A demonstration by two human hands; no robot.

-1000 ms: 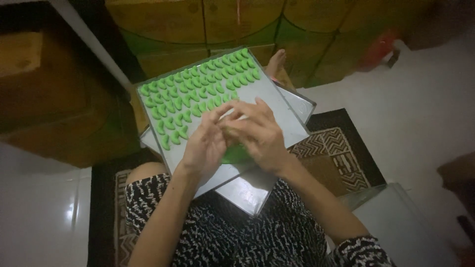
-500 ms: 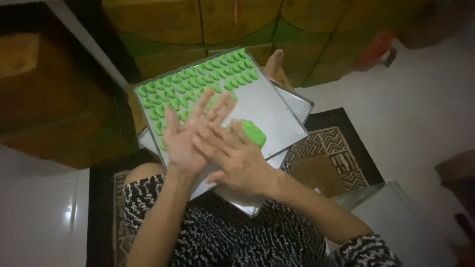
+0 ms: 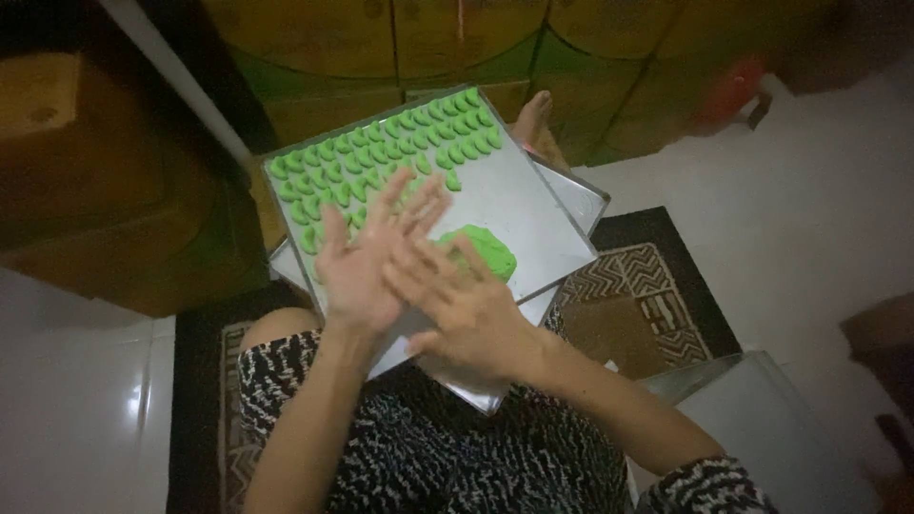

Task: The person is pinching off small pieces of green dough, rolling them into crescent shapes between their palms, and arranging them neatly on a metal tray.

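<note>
Green crescent-shaped dough pieces (image 3: 381,157) are lying in rows across the far left part of a flat metal tray (image 3: 519,195), which is resting on a second tray (image 3: 581,195) on the person's lap. The left hand (image 3: 367,257) is hovering over the tray with fingers stretched flat and spread, holding nothing I can see. The right hand (image 3: 457,300) is pressing palm-down across it, fingers also flat; whether dough is lying between the palms I cannot tell. Just right of the hands, a lump of green dough (image 3: 490,249) is sitting on the tray. A patterned rug (image 3: 647,295) is lying farther right.
</note>
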